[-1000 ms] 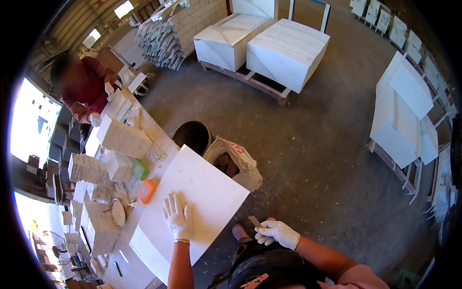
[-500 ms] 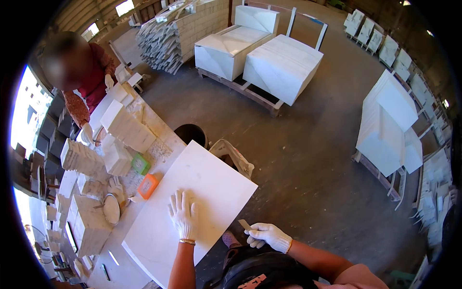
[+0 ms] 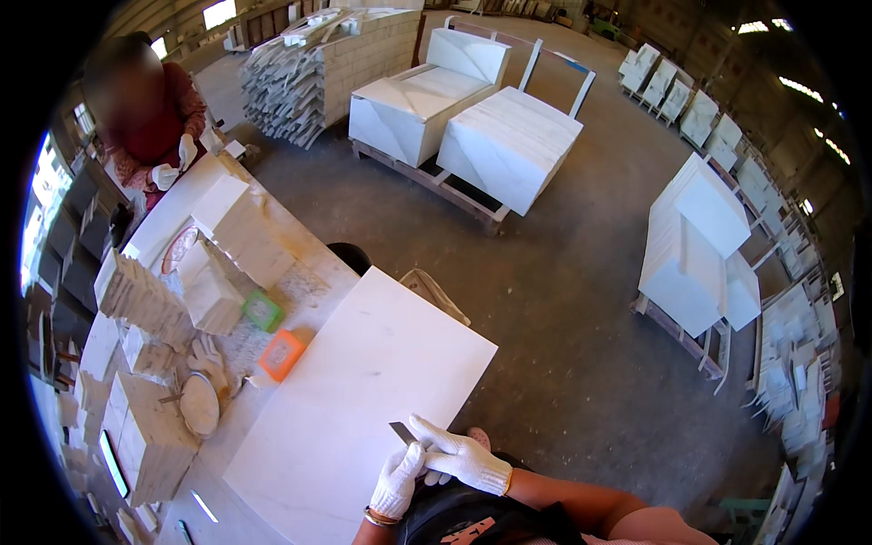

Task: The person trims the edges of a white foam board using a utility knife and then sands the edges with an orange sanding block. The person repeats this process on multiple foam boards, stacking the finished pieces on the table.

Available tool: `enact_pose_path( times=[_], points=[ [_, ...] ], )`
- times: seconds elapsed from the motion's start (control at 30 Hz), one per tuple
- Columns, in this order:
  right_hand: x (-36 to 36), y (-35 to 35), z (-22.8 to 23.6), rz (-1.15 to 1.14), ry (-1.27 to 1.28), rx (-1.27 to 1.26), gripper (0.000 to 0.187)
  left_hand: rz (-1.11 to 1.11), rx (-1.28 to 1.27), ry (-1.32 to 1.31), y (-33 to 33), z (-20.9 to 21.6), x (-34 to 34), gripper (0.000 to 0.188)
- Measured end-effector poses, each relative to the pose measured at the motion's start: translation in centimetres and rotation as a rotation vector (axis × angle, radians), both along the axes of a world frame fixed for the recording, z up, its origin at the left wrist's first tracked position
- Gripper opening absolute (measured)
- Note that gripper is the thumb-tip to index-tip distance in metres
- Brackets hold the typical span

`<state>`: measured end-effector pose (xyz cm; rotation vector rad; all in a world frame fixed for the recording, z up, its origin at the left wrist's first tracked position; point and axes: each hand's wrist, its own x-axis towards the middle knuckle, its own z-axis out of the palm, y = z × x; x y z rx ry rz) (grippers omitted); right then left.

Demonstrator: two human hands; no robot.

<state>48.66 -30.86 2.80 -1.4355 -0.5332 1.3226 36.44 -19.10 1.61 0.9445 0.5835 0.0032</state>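
Close together, both gloved hands — left [image 3: 397, 481], right [image 3: 460, 454] — clenched around a small dark blade [image 3: 402, 431] on the white slab [image 3: 363, 400]

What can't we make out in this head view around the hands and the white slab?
- Flat grey blade: only its tip shows; the right hand covers the rest.
- Left hand: its fingertips are hidden behind the right hand, so its grip is unclear.
- White slab: underside and support hidden by the slab itself.
- Bin beyond the slab: mostly hidden by the workbench edge.
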Motion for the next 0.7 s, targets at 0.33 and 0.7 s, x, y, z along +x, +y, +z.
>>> enact_pose_path(
  times=[0.33, 0.7],
  points=[
    [-2.6, 1.6, -0.2, 0.11, 0.003, -0.104, 0.076, 0.347, 0.12, 0.066, 5.6, -2.4, -2.3, 0.06],
    [-2.1, -1.9, -1.9, -0.057, -0.038, -0.286, 0.025, 0.173, 1.607, 0.346, 13.9, -5.0, -2.9, 0.051]
  ],
)
